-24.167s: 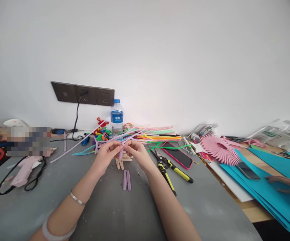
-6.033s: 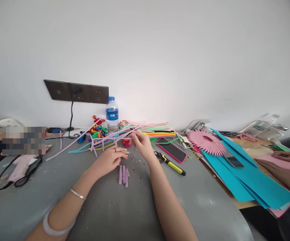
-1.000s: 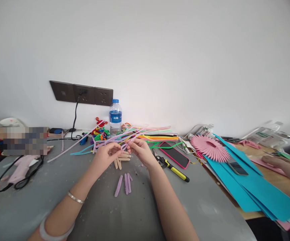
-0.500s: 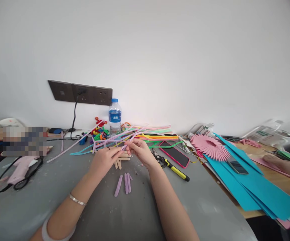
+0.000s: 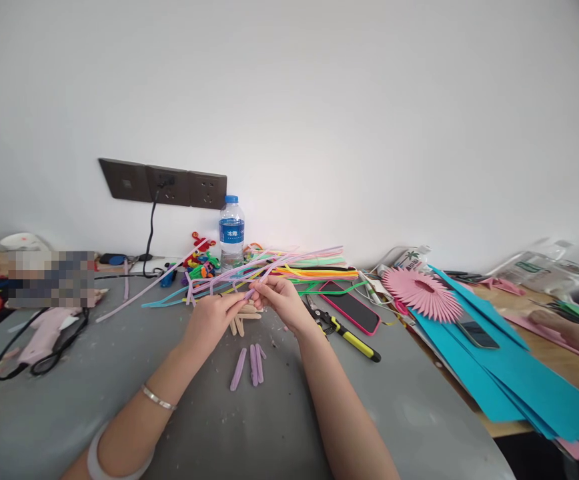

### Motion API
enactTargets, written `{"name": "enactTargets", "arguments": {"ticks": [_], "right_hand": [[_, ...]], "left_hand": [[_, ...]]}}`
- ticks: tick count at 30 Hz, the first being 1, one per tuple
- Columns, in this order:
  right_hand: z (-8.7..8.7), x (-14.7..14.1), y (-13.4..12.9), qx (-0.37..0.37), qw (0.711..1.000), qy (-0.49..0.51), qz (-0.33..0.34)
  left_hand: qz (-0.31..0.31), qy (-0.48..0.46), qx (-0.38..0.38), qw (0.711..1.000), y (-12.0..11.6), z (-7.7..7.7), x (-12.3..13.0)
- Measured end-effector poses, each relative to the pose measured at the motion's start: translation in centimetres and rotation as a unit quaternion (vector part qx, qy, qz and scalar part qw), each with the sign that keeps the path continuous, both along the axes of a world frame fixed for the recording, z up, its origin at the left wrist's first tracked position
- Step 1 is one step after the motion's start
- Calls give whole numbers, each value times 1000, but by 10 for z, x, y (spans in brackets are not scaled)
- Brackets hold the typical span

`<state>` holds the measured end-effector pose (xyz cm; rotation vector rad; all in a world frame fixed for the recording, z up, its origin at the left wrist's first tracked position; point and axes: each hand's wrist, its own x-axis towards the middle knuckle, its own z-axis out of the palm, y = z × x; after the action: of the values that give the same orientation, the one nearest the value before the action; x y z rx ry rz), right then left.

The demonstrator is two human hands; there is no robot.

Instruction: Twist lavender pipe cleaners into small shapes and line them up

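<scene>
Left hand and right hand — each grip pinched on the lilac stem between them, near the sticks on the worktop. For even shaping, set both pinches close — apply light, steady tension.

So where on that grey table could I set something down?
Mostly bare: between the pink tool and left forearm, and between the right forearm and blue sheets, below the yellow-handled cutters. Crowded: near the wall, with pipe cleaners, bottle and pink-edged phone.
</scene>
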<state>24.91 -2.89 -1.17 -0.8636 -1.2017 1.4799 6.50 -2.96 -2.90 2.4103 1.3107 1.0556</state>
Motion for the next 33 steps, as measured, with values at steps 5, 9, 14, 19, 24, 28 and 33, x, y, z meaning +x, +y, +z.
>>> {"name": "enactTargets", "arguments": {"ticks": [5, 9, 14, 19, 24, 28, 33], "right_hand": [[1, -1, 0, -2, 1000, -3, -8], [1, -1, 0, 4, 1000, -1, -9], [0, -2, 0, 13, 1000, 2, -10], [1, -4, -1, 19, 1000, 7, -21], [1, -6, 0, 23, 998, 26, -43], [0, -6, 1, 20, 998, 30, -57], [-2, -4, 3, 13, 996, 45, -77]], "left_hand": [[-19, -29, -38, 999, -1, 3, 0], [-33, -56, -62, 996, -2, 7, 1], [-40, -71, -63, 995, -4, 10, 2], [-15, -35, -14, 999, -3, 7, 2], [13, -19, 0, 1000, -2, 3, 2], [31, -6, -10, 999, -3, 4, 2], [32, -50, -56, 997, -5, 8, 5]]}}
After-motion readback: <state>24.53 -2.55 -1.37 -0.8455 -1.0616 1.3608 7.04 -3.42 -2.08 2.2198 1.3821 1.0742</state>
